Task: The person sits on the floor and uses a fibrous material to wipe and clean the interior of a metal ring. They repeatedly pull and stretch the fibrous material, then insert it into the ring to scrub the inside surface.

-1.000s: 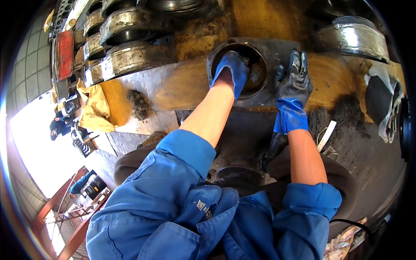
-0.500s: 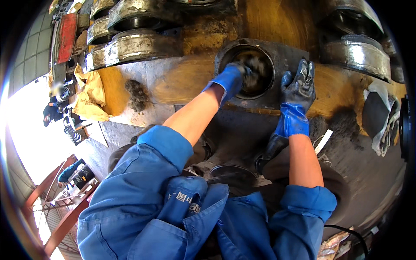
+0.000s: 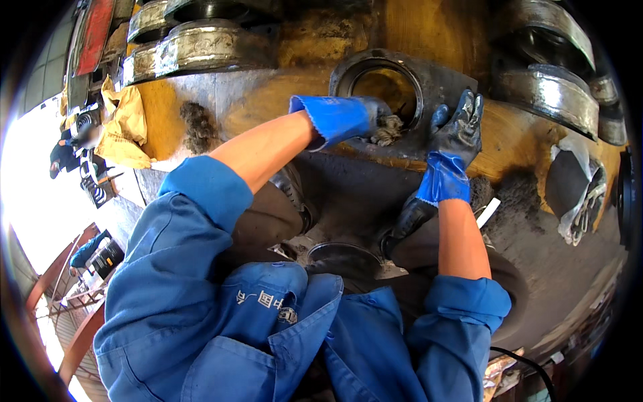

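Observation:
A dark metal part (image 3: 434,79) with a wide round bore lies on the bench in front of me. My left hand (image 3: 362,119), in a blue glove, is closed round a tangled grey-brown wad of rag (image 3: 387,130) at the near rim of the bore. Exactly what the wad is made of is hard to make out. Yellowish-brown surface shows down inside the hole. My right hand (image 3: 458,127), in a blue glove with dark grime on it, rests with fingers stretched out on the right end of the part, holding nothing.
Stacked metal rings (image 3: 218,45) stand at the far left, and more rings (image 3: 549,97) at the far right. Dark fibrous clumps (image 3: 197,127) lie on the bench. A yellow cloth (image 3: 124,124) sits left. Grey gloves (image 3: 581,194) lie right. Another person (image 3: 63,153) is at far left.
My left hand has come out of the bore toward me, bringing the wad of rag to the near rim. My right hand stays on the part. The whole view has shifted slightly.

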Available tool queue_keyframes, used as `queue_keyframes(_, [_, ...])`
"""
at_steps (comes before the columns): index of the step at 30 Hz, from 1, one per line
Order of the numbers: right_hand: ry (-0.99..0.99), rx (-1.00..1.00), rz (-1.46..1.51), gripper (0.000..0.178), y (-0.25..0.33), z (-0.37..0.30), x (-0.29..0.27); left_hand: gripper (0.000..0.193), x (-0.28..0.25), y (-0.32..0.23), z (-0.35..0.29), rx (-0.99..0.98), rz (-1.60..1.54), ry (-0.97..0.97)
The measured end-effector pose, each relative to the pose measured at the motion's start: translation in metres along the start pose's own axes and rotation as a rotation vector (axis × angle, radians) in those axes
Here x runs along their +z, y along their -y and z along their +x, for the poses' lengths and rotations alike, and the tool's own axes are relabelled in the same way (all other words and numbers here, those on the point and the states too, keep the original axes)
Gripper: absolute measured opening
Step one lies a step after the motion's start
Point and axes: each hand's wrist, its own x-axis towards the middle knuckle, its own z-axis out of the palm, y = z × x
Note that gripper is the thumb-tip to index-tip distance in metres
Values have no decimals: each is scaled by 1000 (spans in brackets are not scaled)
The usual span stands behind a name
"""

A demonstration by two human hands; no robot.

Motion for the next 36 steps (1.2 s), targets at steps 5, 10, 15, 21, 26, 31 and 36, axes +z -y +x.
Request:
queue_keyframes(5, [-8, -29, -3, 54, 12, 1, 5, 25, 11, -2, 21, 52, -1039, -278])
queue_keyframes(10, [-90, -77, 57, 53, 33, 12, 10, 25, -38, 75, 32, 465, -1432, 303])
queue_keyframes(15, [57, 42, -12, 53, 16, 5, -4, 29, -10, 14, -7, 335, 31, -120])
queue_keyframes(21, [-56, -28, 34, 50, 14, 0, 5, 30, -61, -19, -40, 107, 1329, 204])
queue_keyframes(26, [-65, -42, -35, 53, 27, 5, 8, 34, -1, 66, -44, 158, -344, -333])
queue_keyframes(31, [-43, 18, 7, 55, 13, 2, 4, 31, 6, -30, -66, -150, -697, -420])
queue_keyframes(36, [-34, 2, -32, 54, 1, -1, 6, 30, 25, -37, -97, 71, -1385, -537])
